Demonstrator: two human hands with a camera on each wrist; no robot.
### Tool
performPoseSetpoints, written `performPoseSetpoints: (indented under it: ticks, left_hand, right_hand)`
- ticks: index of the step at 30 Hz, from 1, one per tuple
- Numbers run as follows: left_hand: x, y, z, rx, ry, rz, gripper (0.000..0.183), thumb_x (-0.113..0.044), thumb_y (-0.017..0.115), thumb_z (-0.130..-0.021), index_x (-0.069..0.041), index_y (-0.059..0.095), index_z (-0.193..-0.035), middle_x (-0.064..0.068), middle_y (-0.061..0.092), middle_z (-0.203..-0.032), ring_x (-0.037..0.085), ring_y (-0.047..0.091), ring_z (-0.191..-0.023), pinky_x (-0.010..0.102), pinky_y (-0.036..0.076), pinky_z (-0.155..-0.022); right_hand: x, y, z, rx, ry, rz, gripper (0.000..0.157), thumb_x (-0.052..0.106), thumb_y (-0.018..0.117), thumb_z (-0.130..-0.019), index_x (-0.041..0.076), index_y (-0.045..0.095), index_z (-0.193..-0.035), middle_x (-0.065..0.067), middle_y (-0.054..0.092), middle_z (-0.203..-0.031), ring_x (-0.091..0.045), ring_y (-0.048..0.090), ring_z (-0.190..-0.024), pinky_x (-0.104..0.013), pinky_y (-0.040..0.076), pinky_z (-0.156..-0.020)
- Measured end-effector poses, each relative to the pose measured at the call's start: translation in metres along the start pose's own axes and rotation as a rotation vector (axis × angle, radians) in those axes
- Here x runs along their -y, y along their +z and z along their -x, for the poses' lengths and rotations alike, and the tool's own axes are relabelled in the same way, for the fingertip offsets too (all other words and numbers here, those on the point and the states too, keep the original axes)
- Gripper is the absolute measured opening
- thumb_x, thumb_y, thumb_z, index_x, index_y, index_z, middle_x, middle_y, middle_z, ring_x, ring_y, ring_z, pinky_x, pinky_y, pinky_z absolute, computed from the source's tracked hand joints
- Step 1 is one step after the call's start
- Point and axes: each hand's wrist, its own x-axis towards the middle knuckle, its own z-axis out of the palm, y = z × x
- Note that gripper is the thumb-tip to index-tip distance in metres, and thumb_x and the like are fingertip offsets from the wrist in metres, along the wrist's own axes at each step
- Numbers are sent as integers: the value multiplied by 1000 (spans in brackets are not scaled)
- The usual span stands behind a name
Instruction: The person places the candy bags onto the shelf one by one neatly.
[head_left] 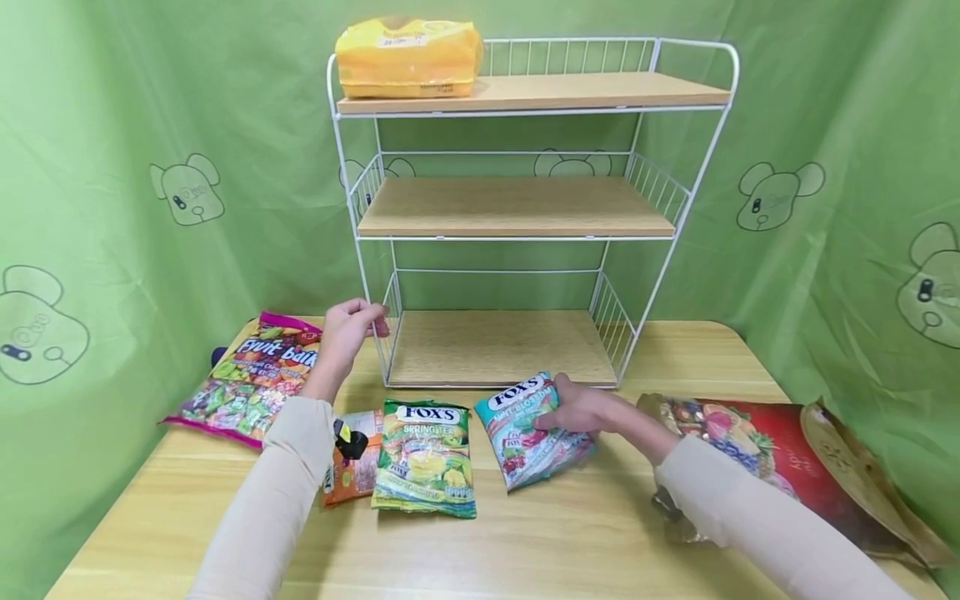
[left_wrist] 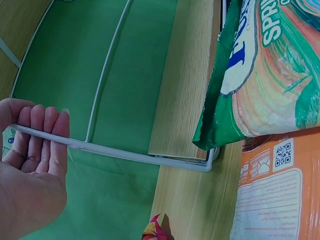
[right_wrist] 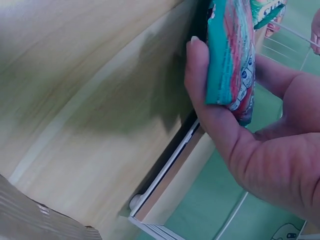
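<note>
My right hand [head_left: 581,407] grips a teal FOX'S candy bag [head_left: 517,429] by its right side, thumb over the front. In the right wrist view the bag [right_wrist: 232,60] is seen edge-on between thumb and fingers, held over the table. My left hand [head_left: 352,333] is at the left front post of the white wire shelf rack [head_left: 532,237]. The left wrist view shows the fingers of that hand [left_wrist: 37,150] curled round the white post [left_wrist: 110,150]. A green FOX'S Spring Tea bag [head_left: 425,462] lies between my arms, beside an orange candy bag [head_left: 363,467] partly behind my left sleeve.
A yellow package [head_left: 408,62] sits at the left of the rack's top shelf [head_left: 600,87]. On the table's left lies a pink-edged fruit candy bag [head_left: 258,375]; on its right, a large red and brown bag [head_left: 795,454], partly behind my right sleeve. Green cloth [head_left: 112,125] surrounds the table.
</note>
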Motion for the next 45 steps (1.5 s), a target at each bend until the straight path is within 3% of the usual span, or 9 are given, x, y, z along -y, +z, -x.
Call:
performPoseSetpoints:
  ticks: [5, 8, 14, 24, 31, 35, 39, 45]
  left_hand:
    - [-18, 2, 13, 16, -12, -10, 15, -6, 60, -96, 1, 59, -83, -6, 66, -68, 15, 67, -76, 38, 59, -95]
    - [-25, 1, 20, 25, -3, -13, 15, -6, 60, -96, 1, 60, -82, -5, 66, -69, 15, 67, -76, 38, 59, -95]
    - [-26, 1, 23, 21, -7, -16, 15, -6, 60, -96, 1, 60, -83, -3, 67, -71, 16, 67, -77, 41, 58, -97]
    - [-24, 1, 22, 34, -7, -13, 14, -6, 60, -96, -1, 61, -84, -5, 66, -70, 13, 67, -75, 31, 60, -90]
    - [-27, 1, 24, 21, -9, -10, 14, -6, 60, -96, 2, 60, -84, -1, 67, -72, 17, 67, -77, 41, 57, -98]
    - [-27, 2, 23, 21, -8, -21, 15, -7, 60, -97, 2, 59, -85, -1, 67, -72, 17, 67, -78, 38, 57, -97]
    - [-27, 2, 23, 20, -9, -28, 15, -7, 60, -97, 2, 60, -85, -5, 66, -70, 16, 67, -77, 32, 58, -92]
    - [-26, 1, 20, 28, 3, -22, 13, -8, 61, -96, -2, 62, -84, -3, 67, -74, 14, 67, -77, 33, 58, -93]
  right_hand:
    - [3, -4, 2, -39, -68, 23, 65, 24, 74, -90, -10, 41, -135, -17, 60, -106, -23, 60, -81, -38, 58, -77]
    - [5, -7, 3, -62, -94, 19, 64, 22, 74, -89, -12, 46, -135, -16, 64, -101, -22, 63, -77, -44, 60, -80]
    - [13, -11, 7, -96, -106, -54, 70, 18, 73, -88, -11, 42, -144, -13, 67, -83, -19, 63, -57, -41, 62, -56]
    - [20, -12, 12, -147, -135, -105, 71, 17, 73, -88, -8, 42, -146, -13, 69, -78, -18, 64, -54, -41, 61, -54]
    - [27, -17, 16, -174, -161, -86, 70, 18, 74, -88, -9, 44, -145, -12, 69, -76, -18, 64, -52, -35, 59, -49]
    - [31, -21, 18, -171, -154, -96, 70, 14, 73, -88, -9, 42, -146, -13, 69, -76, -18, 63, -52, -38, 61, -50]
    - [38, -27, 23, -172, -163, -86, 70, 12, 71, -88, -11, 41, -146, -14, 69, -76, -18, 63, -52, -42, 61, -52]
    - [52, -46, 36, -190, -174, -50, 72, 13, 69, -89, -10, 37, -149, -14, 70, -85, -19, 64, -58, -37, 60, -54]
